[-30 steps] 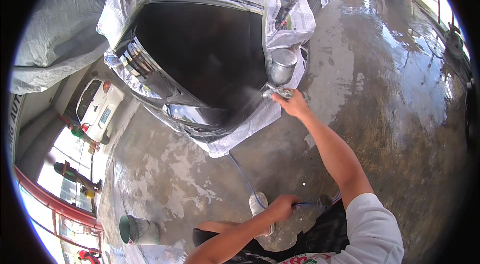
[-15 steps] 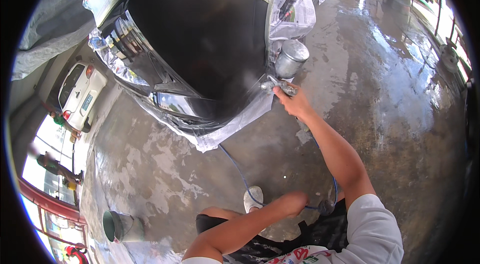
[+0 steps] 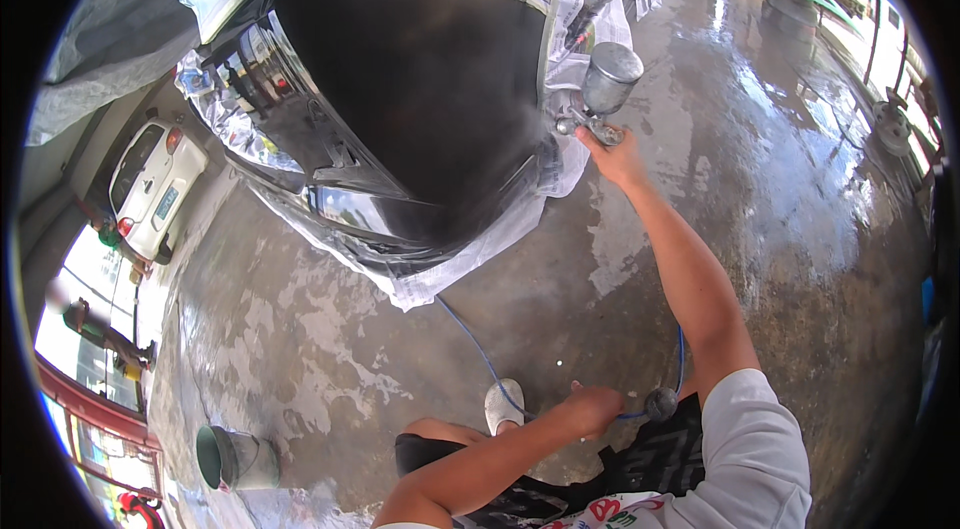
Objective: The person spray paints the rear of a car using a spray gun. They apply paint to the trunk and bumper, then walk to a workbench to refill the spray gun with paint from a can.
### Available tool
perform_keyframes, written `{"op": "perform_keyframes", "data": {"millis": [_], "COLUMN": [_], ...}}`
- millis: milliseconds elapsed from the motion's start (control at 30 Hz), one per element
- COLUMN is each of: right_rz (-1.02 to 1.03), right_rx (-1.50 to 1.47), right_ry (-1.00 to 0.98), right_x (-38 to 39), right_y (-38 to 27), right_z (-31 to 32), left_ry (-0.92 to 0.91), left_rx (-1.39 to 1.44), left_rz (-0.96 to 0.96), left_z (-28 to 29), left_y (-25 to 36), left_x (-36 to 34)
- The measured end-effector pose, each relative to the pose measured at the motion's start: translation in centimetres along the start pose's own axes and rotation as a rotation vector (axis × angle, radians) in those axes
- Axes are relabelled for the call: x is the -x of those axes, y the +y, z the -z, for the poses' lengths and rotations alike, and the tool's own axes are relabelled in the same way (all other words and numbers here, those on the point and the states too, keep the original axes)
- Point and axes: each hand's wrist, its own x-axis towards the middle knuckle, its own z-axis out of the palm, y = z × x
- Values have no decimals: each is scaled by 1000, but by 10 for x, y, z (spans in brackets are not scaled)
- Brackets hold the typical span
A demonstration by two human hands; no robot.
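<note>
My right hand (image 3: 618,159) is closed round a metal spray gun (image 3: 585,124) with a silver paint cup (image 3: 613,79) on top. Its nozzle points left at the right edge of a glossy black car panel (image 3: 420,69), a small gap away, and a faint pale mist hangs before it. Near my lap, my left hand (image 3: 595,412) is closed round the blue air hose (image 3: 470,339). A dark round fitting (image 3: 661,405) sits on the hose just right of that hand. The left fingers are partly hidden.
Masking newspaper (image 3: 450,281) borders the panel, with grey sheeting (image 3: 110,39) at upper left. A bucket (image 3: 240,459) stands at lower left on the wet, patchy concrete floor (image 3: 300,329). A white car (image 3: 155,184) is parked at the far left. My shoe (image 3: 503,404) is beside the hose.
My right hand has moved up and slightly right with the spray gun, along the panel's right edge. My left hand has shifted only slightly and keeps the hose.
</note>
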Motion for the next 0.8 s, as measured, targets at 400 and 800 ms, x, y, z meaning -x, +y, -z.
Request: {"op": "perform_keyframes", "data": {"millis": [400, 800], "right_rz": [-77, -88], "right_rx": [-310, -217], "right_ry": [-316, -166], "right_x": [82, 24], "right_y": [-73, -61], "right_z": [-15, 18], "left_ry": [-234, -87], "left_rx": [-98, -112], "left_rz": [30, -36], "left_z": [3, 12], "left_y": [6, 19], "left_x": [-13, -11]}}
